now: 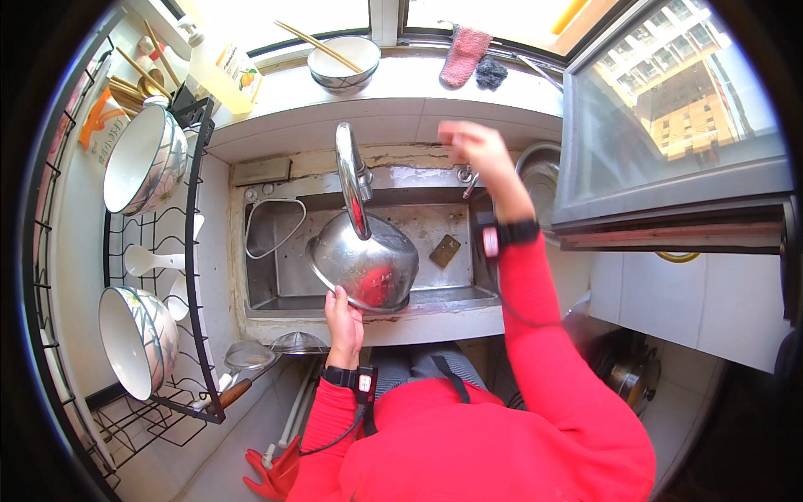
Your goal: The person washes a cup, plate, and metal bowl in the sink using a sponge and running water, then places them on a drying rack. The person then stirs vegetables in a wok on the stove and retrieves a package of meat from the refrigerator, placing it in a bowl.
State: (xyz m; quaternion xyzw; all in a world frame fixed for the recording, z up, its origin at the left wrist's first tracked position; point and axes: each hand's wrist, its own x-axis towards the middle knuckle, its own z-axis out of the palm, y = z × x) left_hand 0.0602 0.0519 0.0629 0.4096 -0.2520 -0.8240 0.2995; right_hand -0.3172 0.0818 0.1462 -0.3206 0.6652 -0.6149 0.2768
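Observation:
My left hand [344, 321] grips the rim of a stainless steel bowl [370, 263], which is tipped over in the metal sink [285, 276] with its rounded outside facing up. The curved chrome faucet [347, 163] reaches over the bowl, and I see no clear stream of water. Up at the back right of the sink, my right hand [480, 147] is raised in front of the windowsill wall. Its fingers are blurred and nothing shows in them. A brown scrubbing pad [445, 251] lies on the sink floor, to the right of the bowl.
On the left, a black wire rack [199, 251] holds patterned bowls [128, 342] and white spoons. Bowls with chopsticks [344, 63], a pink cloth [464, 56] and a dark scourer [490, 72] sit on the sill. An open window sash [677, 182] juts in at right. Strainers [251, 354] hang below left.

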